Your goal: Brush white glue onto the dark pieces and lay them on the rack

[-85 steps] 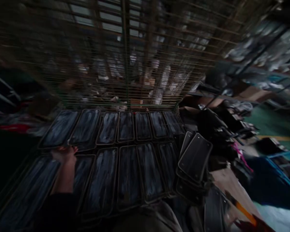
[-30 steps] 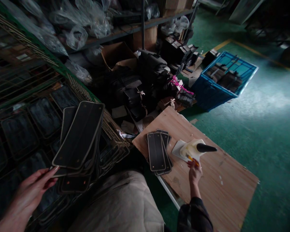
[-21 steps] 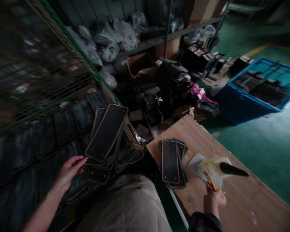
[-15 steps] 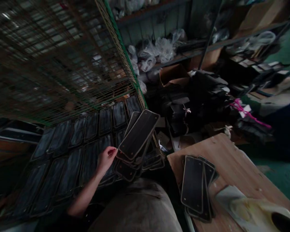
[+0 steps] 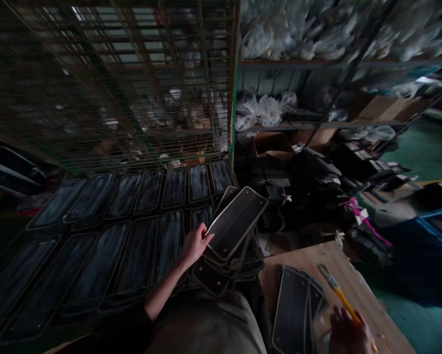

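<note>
My left hand (image 5: 196, 244) pinches the near-left corner of a dark rounded rectangular panel (image 5: 237, 223) with a light edge and small studs at its corners. That panel lies tilted on top of a loose stack of similar panels (image 5: 210, 279). At the lower right, my right hand (image 5: 348, 330), partly blurred, grips a paintbrush (image 5: 339, 293) with a yellow handle and pale bristles. The brush points up and away over the wooden board. Beside it a second fanned pile of dark panels (image 5: 290, 310) rests on the board.
Rows of panels with streaky, whitish-smeared faces (image 5: 104, 263) cover the surface at left. A wire mesh rack (image 5: 143, 98) stands behind them. The wooden board (image 5: 316, 255) is at right, with bundled black pieces (image 5: 279, 191) and shelves of plastic bags (image 5: 268, 110) beyond.
The view has swung left and up. My left hand now meets the top panel's corner, where before it was just beside it. My right hand has come into view with the paintbrush.
</note>
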`<state>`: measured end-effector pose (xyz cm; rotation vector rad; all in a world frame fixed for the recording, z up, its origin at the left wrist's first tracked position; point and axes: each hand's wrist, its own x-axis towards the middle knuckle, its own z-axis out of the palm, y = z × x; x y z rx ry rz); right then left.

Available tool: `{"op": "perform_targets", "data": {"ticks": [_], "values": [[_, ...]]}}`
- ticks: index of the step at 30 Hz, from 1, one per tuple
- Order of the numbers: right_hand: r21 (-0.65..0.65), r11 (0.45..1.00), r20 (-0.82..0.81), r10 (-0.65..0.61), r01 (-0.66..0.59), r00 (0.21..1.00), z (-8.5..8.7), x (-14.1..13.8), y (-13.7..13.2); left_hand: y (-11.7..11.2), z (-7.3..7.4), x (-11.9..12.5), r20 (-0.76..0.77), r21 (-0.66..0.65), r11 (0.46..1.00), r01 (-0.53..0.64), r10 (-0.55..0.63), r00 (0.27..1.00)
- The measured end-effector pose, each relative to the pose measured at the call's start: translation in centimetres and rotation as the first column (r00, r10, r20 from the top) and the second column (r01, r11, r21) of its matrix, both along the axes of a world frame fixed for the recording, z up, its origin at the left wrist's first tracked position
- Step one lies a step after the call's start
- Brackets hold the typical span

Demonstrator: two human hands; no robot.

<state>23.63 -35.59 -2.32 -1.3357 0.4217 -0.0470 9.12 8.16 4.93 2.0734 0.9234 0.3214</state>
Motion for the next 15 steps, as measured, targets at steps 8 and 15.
{"op": "perform_targets", "data": {"ticks": [8,15], "values": [[-0.013,0.983,0.279,0.181,-0.185,0.943,12.3,-1.5,17.3,0.9,1.4,-4.1,0.333,-0.376,0.926,-0.019,0.155,0.930],[-0.534,0.760,0.348,0.598,-0.371,0.722,13.7,-1.8,24.1,-0.6,-2.7,-8.2,0.178,-0.680,0.733,-0.010,0.178,0.968]]}}
